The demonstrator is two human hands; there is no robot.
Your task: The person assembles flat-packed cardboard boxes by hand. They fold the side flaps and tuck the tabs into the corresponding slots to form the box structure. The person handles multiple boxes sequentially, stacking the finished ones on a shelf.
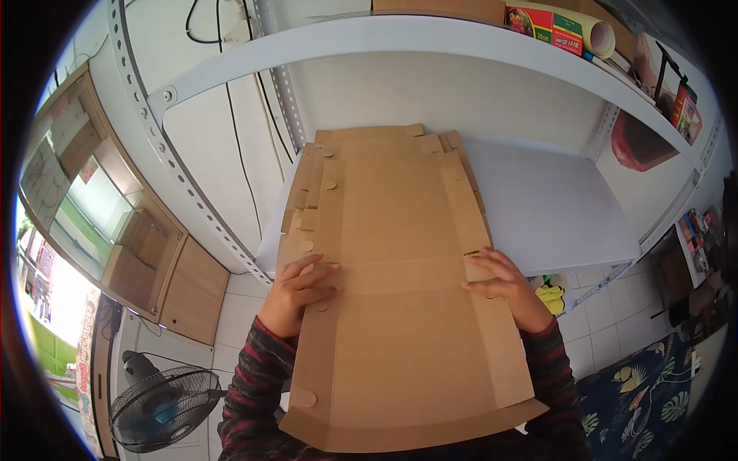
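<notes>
A long, unfolded brown cardboard box (407, 338) stretches from the shelf toward my body, its near end hanging past the shelf edge. It has crease lines, narrow side flaps and small rounded tabs. My left hand (296, 290) grips its left edge about halfway along, fingers resting on top. Opposite, my right hand (507, 288) holds the right edge, its fingers bent over the side flap near a slot. More flattened cardboard (290, 203) lies beneath, showing along the left and far edges. The undersides of both hands are hidden.
The cardboard rests on a pale shelf board (550, 203) in a perforated metal rack. An upper shelf beam (430, 34) crosses above, with boxes and a paper roll (598, 38) on it. A black fan (165, 407) stands at lower left; patterned dark fabric (638, 399) lies at lower right.
</notes>
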